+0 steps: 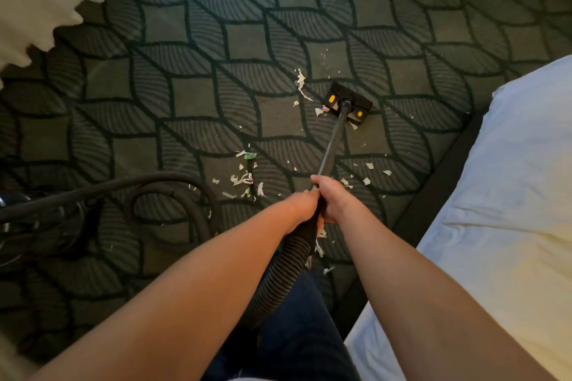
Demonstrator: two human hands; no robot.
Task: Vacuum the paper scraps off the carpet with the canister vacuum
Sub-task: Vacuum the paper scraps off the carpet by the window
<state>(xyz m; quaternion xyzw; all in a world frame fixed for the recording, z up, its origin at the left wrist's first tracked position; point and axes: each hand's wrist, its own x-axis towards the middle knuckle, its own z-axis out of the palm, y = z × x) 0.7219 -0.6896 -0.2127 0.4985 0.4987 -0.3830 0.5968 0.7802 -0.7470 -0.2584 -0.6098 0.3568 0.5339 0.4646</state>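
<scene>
On the patterned carpet point(185, 40) beside the bed point(510, 195), I grip the wand point(332, 142) with both hands. My left hand point(301, 210) sits lower, by the hose point(297, 254), and my right hand point(332, 201) just ahead. All fingers are curled fully round the wand, so I can steer and press. The floor head point(348, 102) lies flat among the far paper scraps point(300, 83); more lie near my hands. The canister vacuum point(37, 219) sits dim on my left, its hose looped slack, I judge for reach.

Matt patterned carpet point(192, 77); ribbed hose point(288, 260); torn paper scraps point(244, 179); smooth white cloth bedding point(495, 195).
</scene>
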